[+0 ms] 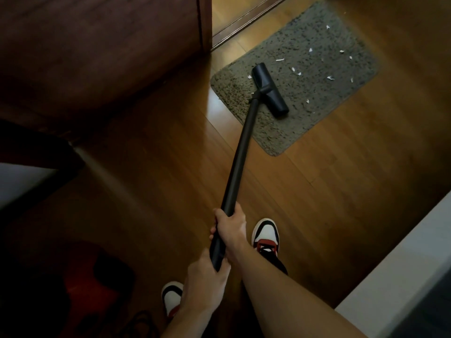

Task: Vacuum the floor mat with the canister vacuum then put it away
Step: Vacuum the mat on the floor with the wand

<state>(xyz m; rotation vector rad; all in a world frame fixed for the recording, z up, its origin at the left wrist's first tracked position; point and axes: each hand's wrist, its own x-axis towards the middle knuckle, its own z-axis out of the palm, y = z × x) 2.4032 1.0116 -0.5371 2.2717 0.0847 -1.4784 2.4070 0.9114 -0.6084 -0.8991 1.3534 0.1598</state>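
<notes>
A grey-green shaggy floor mat (324, 57) lies on the wooden floor at the upper right, strewn with several white paper scraps (330, 78). The black floor head (269, 90) of the vacuum rests on the mat's near left part. Its black wand (240, 157) slants back down to me. My right hand (231, 225) grips the wand higher up, and my left hand (207, 276) is shut around its lower end. A dim dark-red shape (85, 276) at the lower left may be the canister.
A dark wooden door or cabinet (97, 57) fills the upper left, with a floor track (244, 18) beyond it. A white ledge (402, 264) runs along the lower right. My two white-and-red shoes (266, 236) stand on the wood floor (329, 191).
</notes>
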